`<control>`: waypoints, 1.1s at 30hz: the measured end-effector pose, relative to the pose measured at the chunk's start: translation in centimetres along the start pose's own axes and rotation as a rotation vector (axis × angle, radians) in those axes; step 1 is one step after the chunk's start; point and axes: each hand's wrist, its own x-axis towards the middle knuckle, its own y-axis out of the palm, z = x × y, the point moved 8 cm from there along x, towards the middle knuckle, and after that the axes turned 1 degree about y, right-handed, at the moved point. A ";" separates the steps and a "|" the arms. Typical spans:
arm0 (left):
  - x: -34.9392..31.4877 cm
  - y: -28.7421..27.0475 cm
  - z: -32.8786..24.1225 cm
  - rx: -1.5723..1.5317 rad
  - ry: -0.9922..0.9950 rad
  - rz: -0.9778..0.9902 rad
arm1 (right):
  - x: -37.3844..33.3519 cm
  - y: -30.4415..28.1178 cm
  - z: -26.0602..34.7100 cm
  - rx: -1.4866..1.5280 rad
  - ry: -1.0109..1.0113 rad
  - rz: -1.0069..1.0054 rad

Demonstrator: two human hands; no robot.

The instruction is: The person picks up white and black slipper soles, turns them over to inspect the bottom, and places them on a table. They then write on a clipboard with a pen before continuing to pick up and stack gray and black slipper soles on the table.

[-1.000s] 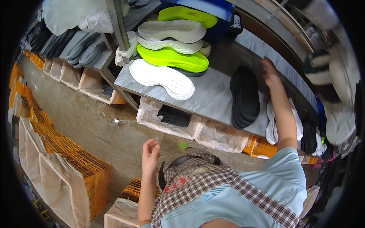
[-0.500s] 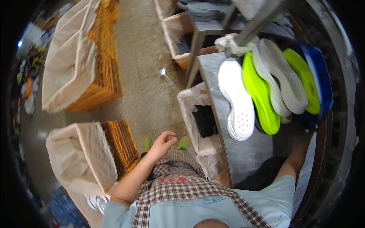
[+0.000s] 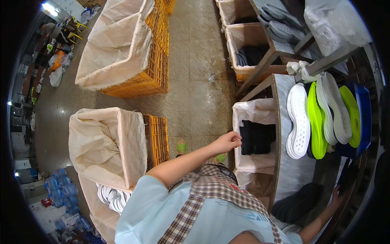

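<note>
Blue lettering [image 3: 256, 217] on light-blue shirt [image 3: 160, 207]. Left hand [image 3: 228, 143] near black pieces [image 3: 256, 138] in lined bin [image 3: 252, 106], fingers loosely curled. Right hand [image 3: 336, 197] by dark item [image 3: 347, 175]; can't tell finger state.

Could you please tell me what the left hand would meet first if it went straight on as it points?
Probably the stacked flat black pieces in the cream cloth-lined bin. Depth is unclear, so the left hand might instead touch the bin's rim first.
</note>
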 end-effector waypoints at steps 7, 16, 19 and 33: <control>-1.2 -2.7 -3.5 0.095 0.150 0.113 | -28.7 -4.9 -8.6 0.167 0.270 0.188; -8.1 0.1 -14.8 -0.139 0.497 0.413 | -49.3 6.6 -31.9 -0.558 -0.020 0.645; -8.0 -2.4 -15.1 -0.521 0.278 0.223 | -53.1 12.3 -40.0 -0.759 -0.174 0.871; -11.2 -12.8 -14.8 -0.691 0.503 0.190 | -63.4 19.9 -49.3 -0.676 -0.452 1.470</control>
